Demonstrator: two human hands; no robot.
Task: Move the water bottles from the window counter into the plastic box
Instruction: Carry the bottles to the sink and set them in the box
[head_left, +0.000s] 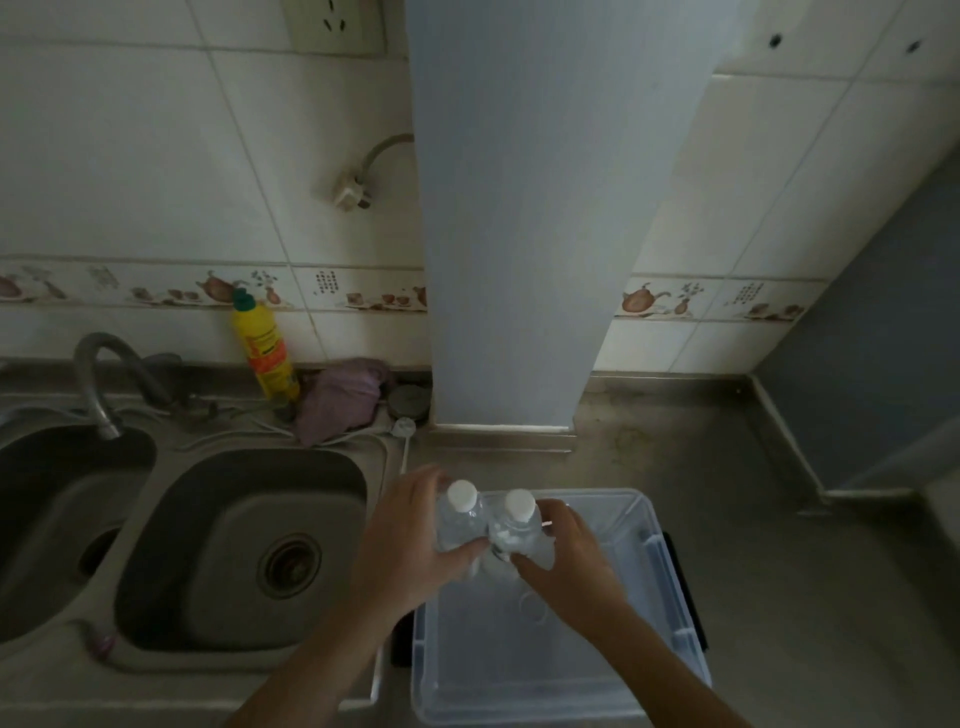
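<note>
Two clear bottles with white caps stand side by side, touching, over the far left corner of the clear box (670, 587). The left hand (410, 540) wraps the left bottle (460, 512), fingers curled round its far side and thumb across the front; the right hand (566, 556) grips the right bottle (517, 525) the same way from the other side. Whether the bottles rest on the box floor or hang just above it cannot be told. No label can be read on either bottle. The box sits on a steel counter (753, 519), open, with a dark latch at each side and a faint round mark on its floor. Left of it lies a double sink (234, 561) with a drain strainer, and a curved tap (98, 384) over the far basin. Behind the sink a yellow bottle (265, 348) with a green cap leans against the tiled wall; its orange label carries print too blurred to read. Beside it lies a crumpled purple cloth (343, 397). A grey-blue column (519, 218) rises from the counter, and a plug (350, 189) dangles on its cord beside it, below a wall socket (335, 23). A tile border shows teapots.
</note>
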